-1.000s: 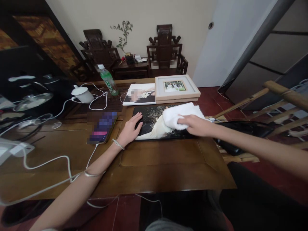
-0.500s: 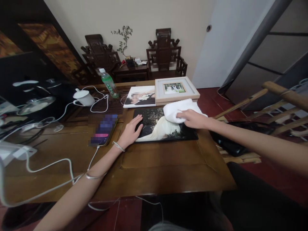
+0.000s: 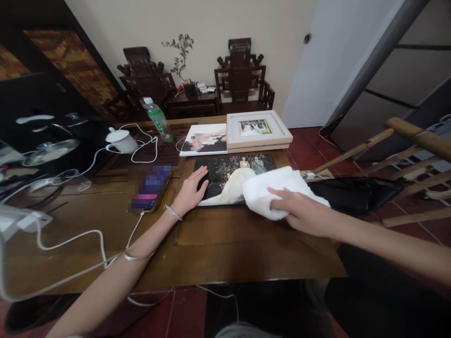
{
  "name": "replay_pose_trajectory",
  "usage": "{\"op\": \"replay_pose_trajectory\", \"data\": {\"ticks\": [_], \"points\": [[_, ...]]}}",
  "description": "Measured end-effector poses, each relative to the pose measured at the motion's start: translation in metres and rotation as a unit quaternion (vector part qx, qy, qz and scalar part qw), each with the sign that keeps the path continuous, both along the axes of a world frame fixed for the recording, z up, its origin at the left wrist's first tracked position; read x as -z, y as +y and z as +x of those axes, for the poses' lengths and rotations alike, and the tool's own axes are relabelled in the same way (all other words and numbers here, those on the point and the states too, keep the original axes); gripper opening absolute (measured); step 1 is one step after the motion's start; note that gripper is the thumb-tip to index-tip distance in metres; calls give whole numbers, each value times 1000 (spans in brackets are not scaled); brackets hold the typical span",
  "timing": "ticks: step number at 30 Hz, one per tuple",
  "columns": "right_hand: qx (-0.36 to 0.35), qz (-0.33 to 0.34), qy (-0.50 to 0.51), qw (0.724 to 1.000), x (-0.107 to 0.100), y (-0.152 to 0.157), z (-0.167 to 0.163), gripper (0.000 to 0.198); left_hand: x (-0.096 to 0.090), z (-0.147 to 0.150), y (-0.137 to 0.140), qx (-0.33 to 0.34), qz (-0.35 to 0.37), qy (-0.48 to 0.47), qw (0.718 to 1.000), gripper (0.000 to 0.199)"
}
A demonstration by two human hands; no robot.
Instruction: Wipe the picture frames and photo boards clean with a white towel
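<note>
A dark photo panel [image 3: 225, 180] lies flat on the wooden table, showing a couple and a long cream wedding dress. Fingers outstretched, my left hand [image 3: 192, 190] rests on the panel's left edge. My right hand [image 3: 299, 211] grips a folded white towel [image 3: 273, 185], which covers the panel's lower right corner and hangs over its near edge. Behind the panel lie a white-edged photo panel [image 3: 204, 139] and, beside it, a pale wooden picture frame [image 3: 260, 129] with a small photo in its middle.
A phone [image 3: 151, 188] with a white cable lies left of my left hand. Further back stand a lidded white cup [image 3: 121, 140] and a green-labelled bottle [image 3: 159, 119]. Cables run across the table's left side. A wooden chair [image 3: 416, 136] holding a black bag [image 3: 345, 195] stands at the right.
My right hand has drawn the towel toward me and to the right across the panel, uncovering the couple at its top. My left hand has stayed in place.
</note>
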State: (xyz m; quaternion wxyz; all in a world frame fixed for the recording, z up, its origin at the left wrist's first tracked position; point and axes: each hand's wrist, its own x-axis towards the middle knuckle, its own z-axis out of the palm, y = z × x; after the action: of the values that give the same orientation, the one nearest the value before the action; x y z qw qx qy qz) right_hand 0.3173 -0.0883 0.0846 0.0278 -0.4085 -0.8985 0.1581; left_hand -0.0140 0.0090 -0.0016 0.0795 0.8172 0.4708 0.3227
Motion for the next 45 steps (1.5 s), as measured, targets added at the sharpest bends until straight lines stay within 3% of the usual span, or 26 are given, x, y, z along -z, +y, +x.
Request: {"op": "replay_pose_trajectory", "data": {"ticks": [8,12,16,22,26,30,35,45], "points": [[-39,37,-3,999,-8,109,-8,30,-1,-1,0,5,-9,-2,1000,43],[-10,39,-15,999,-15,139,-13,31,-1,-1,0,3,-9,-1,1000,42],[19,61,-29,998,-8,128,-16,40,-1,-1,0,4,-11,0,1000,43],[61,70,-24,995,10,52,-14,48,-1,0,0,6,-7,1,1000,44],[41,40,-11,998,12,-1,-15,56,0,1,0,4,-5,6,1000,44],[24,3,-2,1000,5,-24,-25,60,0,2,1,0,-4,7,1000,44],[23,27,-31,999,-7,1,-42,50,0,1,1,2,-7,5,1000,44],[8,82,-58,995,-5,117,-64,45,-1,0,1,7,-12,4,1000,44]]}}
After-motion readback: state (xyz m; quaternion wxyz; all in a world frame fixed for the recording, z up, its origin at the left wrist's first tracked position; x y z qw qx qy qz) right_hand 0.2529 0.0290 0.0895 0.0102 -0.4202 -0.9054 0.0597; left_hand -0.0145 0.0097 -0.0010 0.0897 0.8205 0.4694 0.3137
